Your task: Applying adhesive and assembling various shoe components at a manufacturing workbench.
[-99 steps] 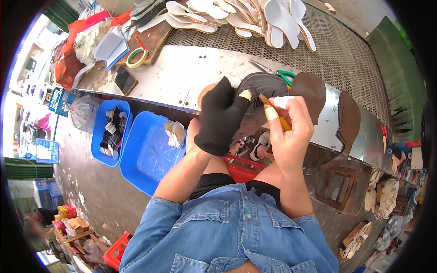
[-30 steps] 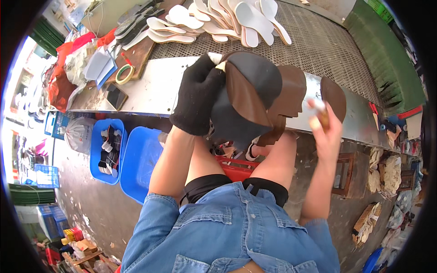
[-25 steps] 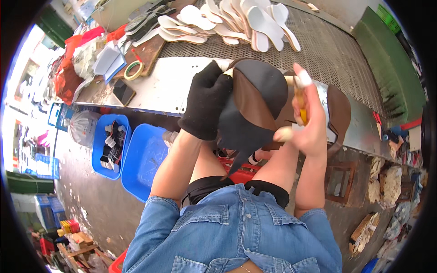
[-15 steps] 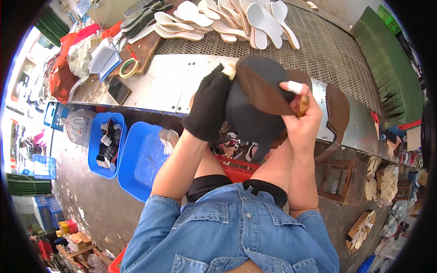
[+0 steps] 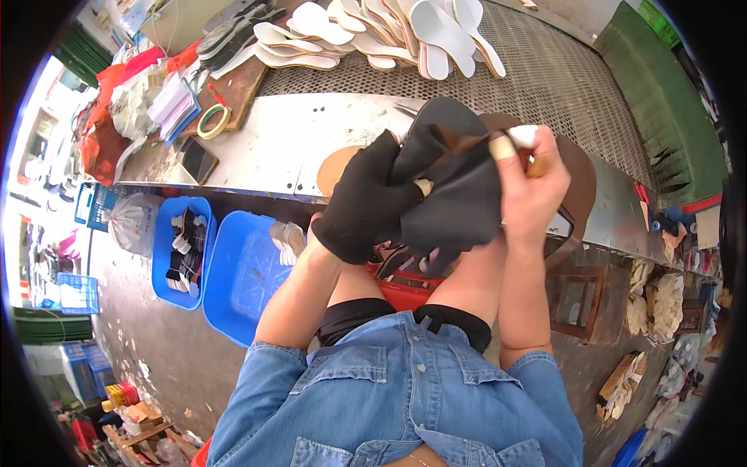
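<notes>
My left hand [image 5: 366, 206], in a black glove with bare fingertips, grips the left side of a black flexible sheet [image 5: 463, 206] above the bench edge. The sheet is bent, its upper part rounded like a shoe insole. My right hand [image 5: 533, 183], bare with white tape on a finger, pinches its upper right edge, where a brown surface shows. Whether the brown and black are one layered piece I cannot tell. Brown curved pieces [image 5: 580, 175] lie on the bench behind my right hand. A tan rounded piece [image 5: 334, 167] lies beside my glove.
White insoles [image 5: 440, 35] are heaped on the mesh conveyor [image 5: 545, 70]. On the bench to the left lie a phone [image 5: 198, 159] and a tape roll [image 5: 213, 122]. Two blue tubs [image 5: 241, 288] stand below it. A wooden stool [image 5: 595, 303] is at the right.
The black sheet has been bent and turned, so less brown surface shows. My right hand has moved slightly right and up. My left thumb now lies across the sheet.
</notes>
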The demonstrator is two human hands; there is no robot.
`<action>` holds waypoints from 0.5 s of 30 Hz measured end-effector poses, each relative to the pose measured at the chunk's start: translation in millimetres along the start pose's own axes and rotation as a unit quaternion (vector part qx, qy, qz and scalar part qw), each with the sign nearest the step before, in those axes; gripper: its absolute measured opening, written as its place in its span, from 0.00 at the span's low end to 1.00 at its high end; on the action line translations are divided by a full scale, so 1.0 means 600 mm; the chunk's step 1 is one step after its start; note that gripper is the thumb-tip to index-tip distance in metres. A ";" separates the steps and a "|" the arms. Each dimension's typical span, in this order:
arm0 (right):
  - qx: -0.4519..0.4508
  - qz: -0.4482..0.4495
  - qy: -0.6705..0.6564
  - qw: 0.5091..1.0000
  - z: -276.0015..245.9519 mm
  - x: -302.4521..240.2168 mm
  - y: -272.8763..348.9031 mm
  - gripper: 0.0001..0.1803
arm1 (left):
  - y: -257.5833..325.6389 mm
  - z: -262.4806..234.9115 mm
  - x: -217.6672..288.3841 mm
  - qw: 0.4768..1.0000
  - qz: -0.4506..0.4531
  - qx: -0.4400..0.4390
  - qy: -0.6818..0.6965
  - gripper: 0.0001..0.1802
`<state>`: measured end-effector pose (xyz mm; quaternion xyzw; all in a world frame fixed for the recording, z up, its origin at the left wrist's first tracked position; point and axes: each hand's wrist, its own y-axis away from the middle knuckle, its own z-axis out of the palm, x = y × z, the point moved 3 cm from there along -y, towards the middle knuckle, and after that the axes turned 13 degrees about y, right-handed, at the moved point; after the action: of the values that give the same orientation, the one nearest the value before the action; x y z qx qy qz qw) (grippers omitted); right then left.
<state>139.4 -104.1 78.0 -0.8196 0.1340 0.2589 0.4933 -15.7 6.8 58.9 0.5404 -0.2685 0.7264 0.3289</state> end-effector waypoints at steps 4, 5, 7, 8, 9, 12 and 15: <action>-0.033 0.214 -0.198 0.956 0.005 0.029 0.012 0.16 | -0.001 -0.008 0.001 0.998 -0.007 -0.004 -0.070 0.20; -0.042 0.207 -0.174 0.962 0.003 0.030 0.016 0.21 | -0.003 -0.015 -0.004 0.999 0.001 0.011 -0.047 0.20; -0.064 0.177 -0.088 0.978 -0.003 0.019 0.019 0.29 | -0.005 -0.011 -0.015 1.000 0.015 0.013 0.008 0.17; -0.019 0.056 0.015 0.998 -0.008 -0.006 0.012 0.29 | -0.003 -0.007 -0.018 0.997 0.028 0.015 0.063 0.15; 0.027 -0.067 0.117 0.990 -0.011 -0.034 0.007 0.30 | 0.002 -0.003 -0.016 0.998 0.026 0.016 0.063 0.15; -0.026 -0.047 0.067 0.996 -0.004 -0.026 0.006 0.17 | 0.007 -0.001 -0.017 0.999 -0.004 0.037 -0.024 0.14; -0.003 0.213 -0.173 0.961 0.000 0.037 -0.008 0.07 | 0.010 -0.004 -0.019 0.998 -0.008 -0.010 -0.054 0.19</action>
<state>159.7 -100.9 69.1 -0.7163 0.2176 0.4966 0.4394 -19.3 2.5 47.2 0.5778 -0.2888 0.6909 0.3247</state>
